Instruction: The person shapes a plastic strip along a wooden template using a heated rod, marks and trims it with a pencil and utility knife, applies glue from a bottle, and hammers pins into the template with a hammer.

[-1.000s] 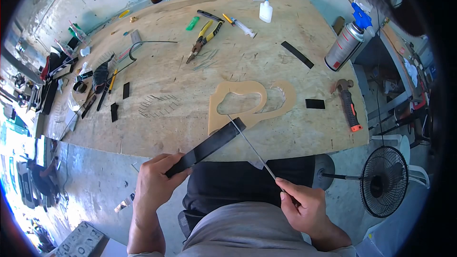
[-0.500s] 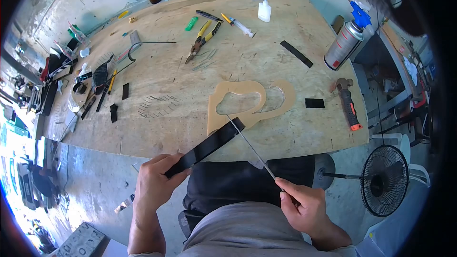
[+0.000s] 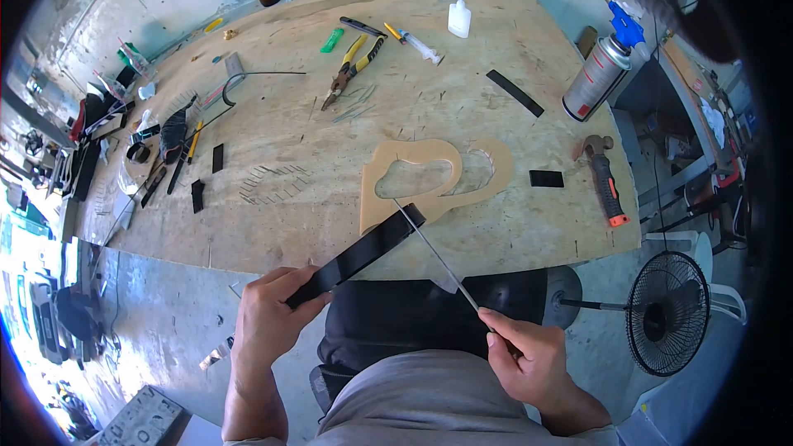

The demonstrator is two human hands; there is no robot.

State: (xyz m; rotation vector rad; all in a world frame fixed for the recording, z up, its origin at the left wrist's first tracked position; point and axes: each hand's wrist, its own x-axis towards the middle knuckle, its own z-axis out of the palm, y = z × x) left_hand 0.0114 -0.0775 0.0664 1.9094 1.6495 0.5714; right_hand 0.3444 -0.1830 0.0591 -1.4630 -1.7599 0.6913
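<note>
Gripped by its lower end in my left hand (image 3: 279, 307), a flat black strip (image 3: 359, 256) slants up to the right over the table's front edge. My right hand (image 3: 525, 355) is closed round the lower end of a thin metal rod (image 3: 444, 262). The rod crosses the strip's upper end, and its tip lies over the tan cut-out shape (image 3: 372, 177). That shape rests on the wooden table (image 3: 314, 144), partly covered by the strip. Whether the rod touches the strip or passes just above it, I cannot tell.
Right of the shape are a short black piece (image 3: 546, 178) and a hammer (image 3: 607, 182); behind them stands a torch canister (image 3: 596, 80). Pliers (image 3: 351, 70), a syringe (image 3: 420, 47) and a white bottle (image 3: 459, 18) are farther back. A fan (image 3: 667, 314) stands at the right.
Both hands, the strip and the rod have stayed almost still. At the far left, the dark figure in the background has changed posture and position slightly.
</note>
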